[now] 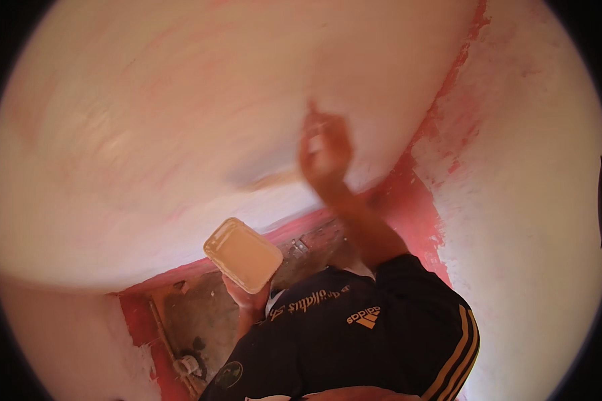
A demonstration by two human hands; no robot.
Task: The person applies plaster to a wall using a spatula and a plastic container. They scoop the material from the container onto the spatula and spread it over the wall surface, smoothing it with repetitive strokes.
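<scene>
My left hand [247,297] grips a shallow, cream-coloured rectangular plastic tub [245,255] with rounded corners from below. Most of those fingers are hidden under it. Farther up and to the right, my right hand [326,148] is raised in front of the pale wall [180,100], its fingers curled and smeared by motion. Something whitish shows between them. Beside this hand lies a blurred flat shape with a tan edge [277,179] and a bluish-grey smear above it. It looks like a flat tool, but its kind is unclear.
A red-painted strip [411,194] runs down the corner on the right, beside another patchy white wall [528,220]. Red also edges the wall's foot. Below, the dirty floor [201,311] holds a long pole [160,327] and a small whitish round object [186,365].
</scene>
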